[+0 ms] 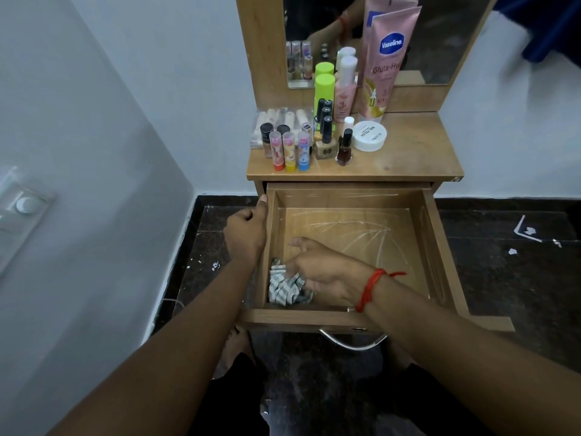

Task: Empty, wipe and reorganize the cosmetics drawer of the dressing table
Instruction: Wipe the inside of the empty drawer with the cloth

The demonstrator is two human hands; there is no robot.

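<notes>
The wooden drawer (440, 247) of the dressing table is pulled open, and its floor shows wet wipe streaks. My right hand (323, 272) is inside it at the front left corner and grips a crumpled grey-and-white patterned cloth (286, 289) against the floor. My left hand (248, 228) rests against the outside of the drawer's left wall, fingers curled, thumb near the top corner. On the tabletop (418, 152) stand the cosmetics: lip balm sticks (289, 149), nail polish bottles (327, 140), a white jar (369, 136), a green-capped bottle (323, 92), a pink Vaseline tube (386, 58).
A mirror (440, 33) rises behind the tabletop. A metal handle (352, 341) hangs under the drawer front. The dark floor (518, 278) has scraps of litter on both sides. A white wall with a switch panel (22, 206) is on the left.
</notes>
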